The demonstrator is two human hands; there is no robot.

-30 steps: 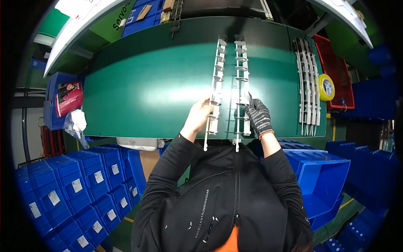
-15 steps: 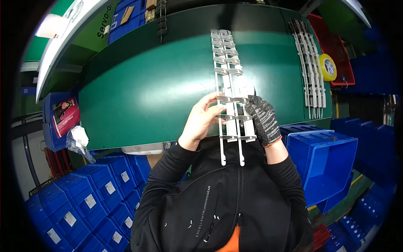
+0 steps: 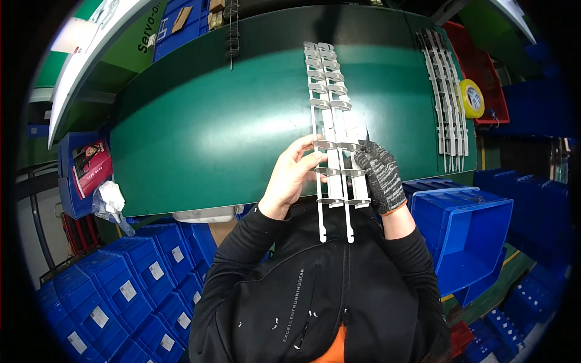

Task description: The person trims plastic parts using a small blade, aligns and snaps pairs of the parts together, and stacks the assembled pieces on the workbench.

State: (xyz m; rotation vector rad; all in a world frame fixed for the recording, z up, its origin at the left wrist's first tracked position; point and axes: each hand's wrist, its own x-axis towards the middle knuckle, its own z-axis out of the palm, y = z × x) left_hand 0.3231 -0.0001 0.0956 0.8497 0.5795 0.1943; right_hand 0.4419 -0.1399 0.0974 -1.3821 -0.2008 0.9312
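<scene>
Two long white metal strips (image 3: 322,224) lie side by side, crossed by several grey oval clips (image 3: 325,145). They run from the far part of the green table towards my body, and their near ends, with small hooks, reach past its front edge. My bare left hand (image 3: 292,175) is closed on the left strip's outer edge, with thumb and fingers around the rail between clips. My right hand (image 3: 382,175), in a dark speckled knit glove with an orange cuff, is curled at the right strip's edge. A thin dark pointed tool (image 3: 367,137) sticks up from its fingers; its lower part is hidden.
Several similar strips (image 3: 446,100) lie at the table's right, beside a yellow tape roll (image 3: 472,98) and a red bin (image 3: 493,91). Blue crates (image 3: 472,230) stand at right and lower left. A dark rack-like strip (image 3: 232,36) lies at the far edge of the table (image 3: 200,139).
Both hands keep their places on the strips. The whole view has shifted very slightly; the strips' near ends sit a touch lower in the picture.
</scene>
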